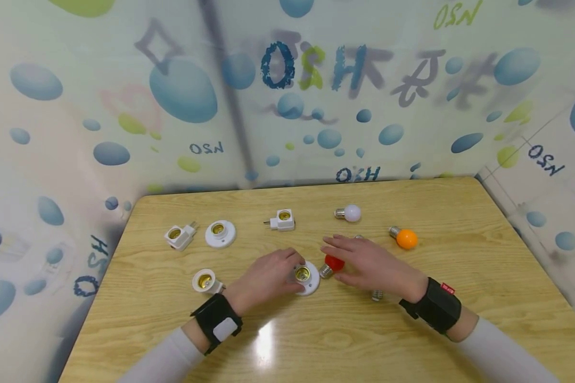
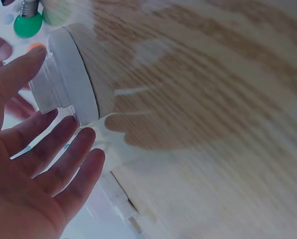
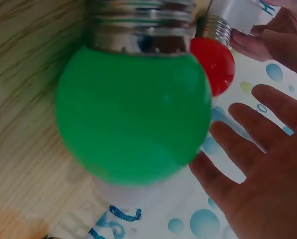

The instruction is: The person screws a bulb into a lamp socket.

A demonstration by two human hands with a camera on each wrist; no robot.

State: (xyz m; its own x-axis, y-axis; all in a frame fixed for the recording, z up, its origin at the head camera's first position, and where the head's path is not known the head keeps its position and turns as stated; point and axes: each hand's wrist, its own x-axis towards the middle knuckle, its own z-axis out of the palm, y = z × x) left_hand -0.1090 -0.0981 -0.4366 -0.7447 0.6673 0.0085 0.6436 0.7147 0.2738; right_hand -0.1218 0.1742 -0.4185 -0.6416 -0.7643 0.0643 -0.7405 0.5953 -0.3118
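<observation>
My left hand (image 1: 273,274) holds a round white lamp holder (image 1: 311,287) on the table, thumb on one side of its rim and fingers on the other. Its brass-coloured screw socket faces up. In the left wrist view the lamp holder (image 2: 76,74) sits between thumb and fingertips. Just right of it lies a red bulb (image 1: 334,263), its metal cap toward the lamp holder. Over this bulb my right hand (image 1: 376,266) is spread with fingers extended. A green bulb (image 3: 133,114) looms large in the right wrist view; from the head, my right hand mostly hides it.
Left and behind stand a plug-in socket (image 1: 179,236), another round lamp holder (image 1: 220,234), a second plug-in socket (image 1: 282,220) and an angled socket (image 1: 206,282). A white bulb (image 1: 352,213) and an orange bulb (image 1: 406,239) lie toward the back right. A patterned wall backs the wooden table (image 1: 460,223).
</observation>
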